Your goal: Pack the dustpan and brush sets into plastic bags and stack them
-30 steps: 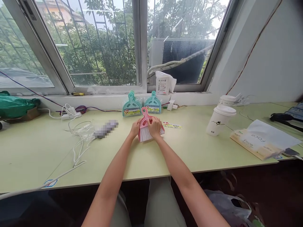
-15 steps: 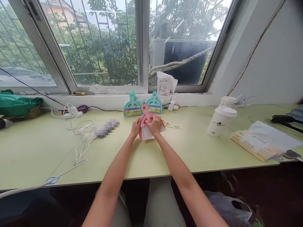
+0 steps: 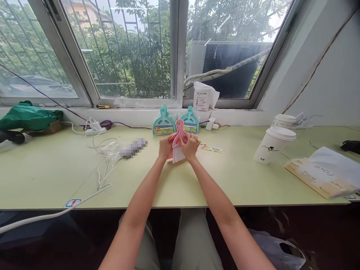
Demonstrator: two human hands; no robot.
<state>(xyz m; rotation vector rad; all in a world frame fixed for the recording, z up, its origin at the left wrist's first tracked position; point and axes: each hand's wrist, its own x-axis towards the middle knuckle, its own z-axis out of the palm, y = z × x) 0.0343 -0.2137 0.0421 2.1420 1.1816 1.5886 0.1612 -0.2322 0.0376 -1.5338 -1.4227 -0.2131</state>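
Here, a pink brush [image 3: 178,152] with white bristles is held over the middle of the pale green table [image 3: 230,180], its looped handle pointing up toward the window [image 3: 132,56] and its bristles hanging down. Directly behind it is a pink dustpan [image 3: 170,154], largely covered by the brush and the fingers, with a bit of its lower left side in sight. The left hand [image 3: 164,147] grasps the dustpan by that left side, while the right hand [image 3: 191,146] clasps the brush from the right, thumb across its front. Whether the dustpan's lower edge touches the table, I cannot tell.

Just beyond the hands, two teal brush-and-dustpan packs [image 3: 164,124] [image 3: 191,119] stand side by side against the wall, the right one partly hidden by the pink handle. A printed label strip [image 3: 211,148] lies flat beside the right hand. To the left are a pixelated object [image 3: 133,148] and loose white cables [image 3: 104,173]; farther back, a power strip [image 3: 95,130] and a green bag [image 3: 26,116]. Well to the right stand two lidded paper cups [image 3: 272,147] [image 3: 282,120], near a tissue pack [image 3: 320,176]. A white paper package [image 3: 202,96] and a yellow-handled screwdriver [image 3: 103,107] rest on the windowsill
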